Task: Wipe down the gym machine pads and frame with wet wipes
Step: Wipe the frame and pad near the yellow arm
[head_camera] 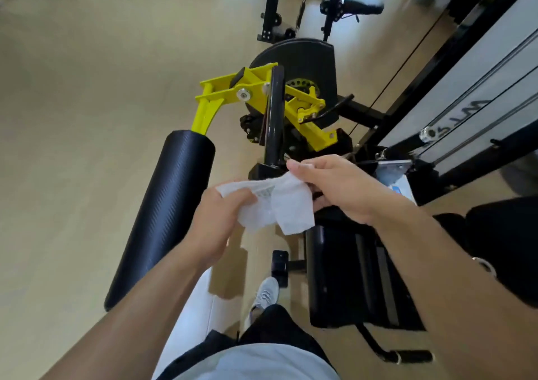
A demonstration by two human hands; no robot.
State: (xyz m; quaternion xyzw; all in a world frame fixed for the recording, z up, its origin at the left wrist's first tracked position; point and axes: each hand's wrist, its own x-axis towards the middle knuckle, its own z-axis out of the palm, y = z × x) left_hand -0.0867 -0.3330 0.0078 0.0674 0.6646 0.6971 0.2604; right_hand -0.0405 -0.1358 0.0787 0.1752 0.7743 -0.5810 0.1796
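Observation:
A crumpled white wet wipe (286,209) hangs between both hands at the centre of the view. My left hand (217,224) grips its left end. My right hand (339,189) pinches its upper right edge with the fingertips. Left of the hands lies the long black roller pad (163,213), fixed to the yellow lever arm (230,94) of the gym machine. Behind the wipe stands a black upright tube (275,117). Below my right forearm is the black seat pad (349,277).
A weight stack with white shrouds and cables (465,88) rises at the right. A pack of wipes (400,186) lies by the frame near my right wrist. More black frames (272,7) stand farther back. Light wooden floor (72,117) spreads to the left; my shoe (265,295) is below.

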